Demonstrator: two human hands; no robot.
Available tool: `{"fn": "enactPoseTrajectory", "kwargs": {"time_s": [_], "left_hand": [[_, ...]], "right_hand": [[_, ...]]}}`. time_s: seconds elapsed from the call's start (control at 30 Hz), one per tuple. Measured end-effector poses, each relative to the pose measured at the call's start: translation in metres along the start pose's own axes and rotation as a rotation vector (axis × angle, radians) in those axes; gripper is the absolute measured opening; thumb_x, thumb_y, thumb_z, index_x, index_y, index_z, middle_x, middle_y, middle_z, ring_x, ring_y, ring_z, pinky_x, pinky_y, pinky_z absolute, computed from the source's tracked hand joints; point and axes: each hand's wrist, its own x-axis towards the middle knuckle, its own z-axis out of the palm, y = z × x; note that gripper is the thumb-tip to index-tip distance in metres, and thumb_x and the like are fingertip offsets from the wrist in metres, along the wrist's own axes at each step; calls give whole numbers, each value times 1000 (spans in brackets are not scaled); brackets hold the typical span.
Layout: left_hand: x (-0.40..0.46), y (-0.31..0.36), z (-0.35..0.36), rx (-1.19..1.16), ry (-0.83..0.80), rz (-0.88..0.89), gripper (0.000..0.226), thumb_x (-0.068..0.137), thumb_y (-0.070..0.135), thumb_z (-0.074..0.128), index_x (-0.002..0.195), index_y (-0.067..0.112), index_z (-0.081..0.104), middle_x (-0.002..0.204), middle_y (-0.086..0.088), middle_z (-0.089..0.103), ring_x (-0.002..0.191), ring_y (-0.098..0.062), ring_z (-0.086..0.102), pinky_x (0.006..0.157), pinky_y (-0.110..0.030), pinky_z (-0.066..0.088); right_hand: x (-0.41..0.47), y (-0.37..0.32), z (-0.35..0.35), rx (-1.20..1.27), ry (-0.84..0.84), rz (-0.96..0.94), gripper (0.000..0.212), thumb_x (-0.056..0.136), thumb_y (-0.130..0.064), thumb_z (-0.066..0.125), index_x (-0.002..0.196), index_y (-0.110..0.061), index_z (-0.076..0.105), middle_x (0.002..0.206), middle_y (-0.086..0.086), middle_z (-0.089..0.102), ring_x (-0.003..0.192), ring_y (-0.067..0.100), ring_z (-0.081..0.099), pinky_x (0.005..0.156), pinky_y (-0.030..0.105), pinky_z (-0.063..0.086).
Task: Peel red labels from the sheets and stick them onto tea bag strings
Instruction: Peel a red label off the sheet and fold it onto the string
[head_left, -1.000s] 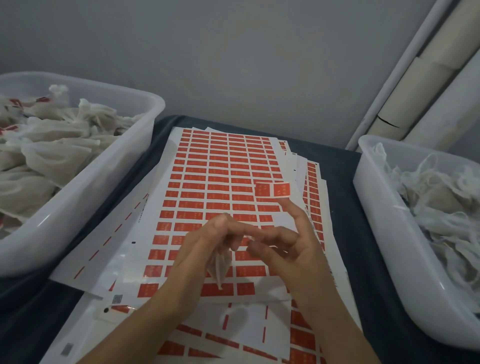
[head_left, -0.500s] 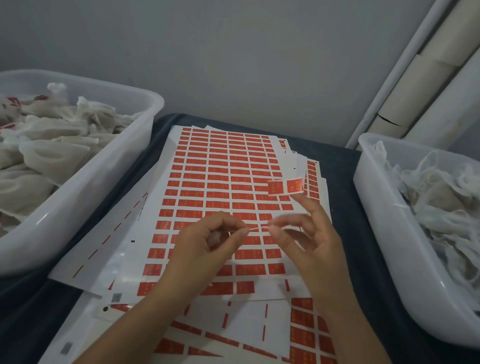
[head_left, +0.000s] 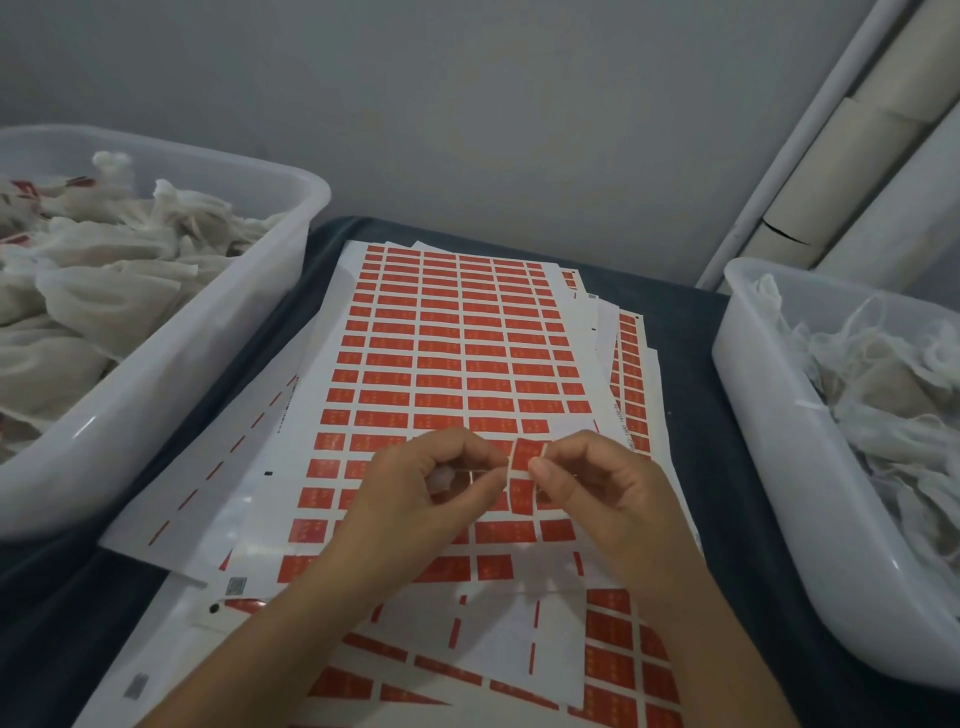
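The tea bag (head_left: 441, 475) lay almost wholly hidden inside the curled fingers of the left hand (head_left: 415, 499), and its string (head_left: 485, 470) was too thin to trace between the two grips. The print on the red label (head_left: 525, 454) pinched by the right hand (head_left: 597, 488) was too small to read. Both forearms ran off the bottom edge. The left bin (head_left: 171, 364) and right bin (head_left: 769, 415) were cut off at the picture's sides. The hands covered part of the top sheet (head_left: 447, 343).
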Motion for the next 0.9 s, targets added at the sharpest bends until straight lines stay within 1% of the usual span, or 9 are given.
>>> {"fn": "enactPoseTrajectory", "kwargs": {"time_s": [0.17, 0.3, 0.37, 0.43, 0.57, 0.7, 0.77, 0.83, 0.9], "left_hand": [[0, 2, 1, -20, -4, -37, 26, 81, 13, 65, 69, 35, 58, 71, 33, 60, 78, 11, 57, 62, 2, 41], [0, 3, -2, -91, -31, -111, 24, 85, 16, 59, 69, 33, 62, 68, 26, 63, 75, 7, 59, 64, -1, 43], [1, 4, -2, -103, -38, -135, 20, 84, 20, 59, 68, 32, 62, 66, 25, 63, 73, 7, 59, 62, -1, 43], [1, 5, -1, -78, -42, -131, 17, 82, 23, 63, 68, 32, 62, 66, 28, 62, 73, 10, 58, 61, 1, 42], [2, 4, 1, -31, -37, -120, 18, 80, 22, 67, 68, 34, 61, 68, 32, 61, 75, 13, 57, 60, 2, 40], [2, 3, 0, -58, -36, -140, 16, 80, 22, 66, 67, 31, 62, 69, 27, 62, 75, 10, 58, 59, 1, 41], [2, 3, -1, -92, -23, -173, 15, 80, 23, 66, 66, 30, 62, 67, 23, 63, 73, 8, 59, 58, 0, 42], [2, 5, -1, -132, -3, -219, 12, 77, 30, 66, 65, 28, 64, 67, 19, 65, 73, 4, 60, 58, -5, 46], [2, 6, -2, -211, 32, -289, 17, 65, 43, 63, 62, 27, 66, 69, 15, 67, 73, 0, 63, 63, -12, 49]], "right_hand": [[0, 1, 0, -39, 23, -16, 14, 73, -45, 54, 79, -33, 60, 88, -24, 66, 88, -2, 62, 71, 3, 45], [0, 0, 0, -82, 26, -40, 10, 74, -43, 55, 79, -35, 59, 89, -26, 64, 86, -4, 62, 71, 2, 45], [-1, 0, 0, -109, 26, -49, 9, 74, -42, 55, 79, -36, 57, 92, -27, 63, 87, -6, 62, 71, 1, 44], [-1, 0, 0, -127, 27, -59, 8, 74, -43, 54, 79, -37, 57, 93, -27, 62, 88, -6, 61, 71, 1, 44], [-1, 0, 1, -137, 25, -61, 9, 73, -44, 54, 78, -37, 57, 92, -27, 62, 88, -6, 61, 72, 1, 44], [-1, -3, 0, -72, 41, -24, 11, 71, -46, 56, 76, -37, 61, 83, -29, 66, 83, -7, 63, 67, 0, 44], [0, -5, 2, -20, 93, 18, 20, 68, -53, 53, 75, -36, 62, 76, -33, 65, 82, -9, 62, 64, -2, 42], [0, -5, 3, -5, 148, 54, 29, 65, -59, 49, 83, -40, 61, 77, -40, 62, 85, -12, 61, 64, -2, 42], [2, -4, 0, 5, 214, 89, 32, 67, -57, 51, 97, -45, 57, 83, -42, 61, 90, -10, 62, 66, 1, 46]]}}
